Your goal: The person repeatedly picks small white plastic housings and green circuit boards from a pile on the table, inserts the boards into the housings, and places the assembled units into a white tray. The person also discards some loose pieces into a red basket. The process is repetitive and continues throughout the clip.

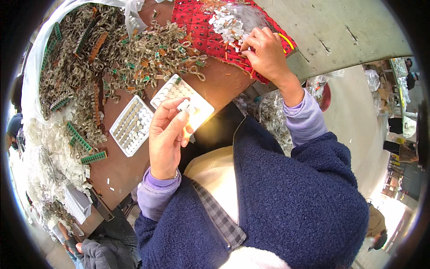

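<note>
My left hand [166,136] is raised over the table's near edge, thumb and fingers closed on a small white plastic piece [187,107]. Just behind it lies a white tray [204,112] with rows of small round white parts. Over a red cloth [192,22] with dark spots, my right hand [267,53] has its thumb and fingers pinched together. They touch the near edge of a heap of small white pieces [225,24] mixed with thin orange strips. What the right fingertips hold, if anything, is too small to make out.
A second white tray [130,127] of round parts sits to the left. Beyond it spreads a large heap of looped wire leads [152,51] with green and orange strips, partly in a clear plastic bag [33,80]. A person's grey sleeve [105,254] shows at lower left.
</note>
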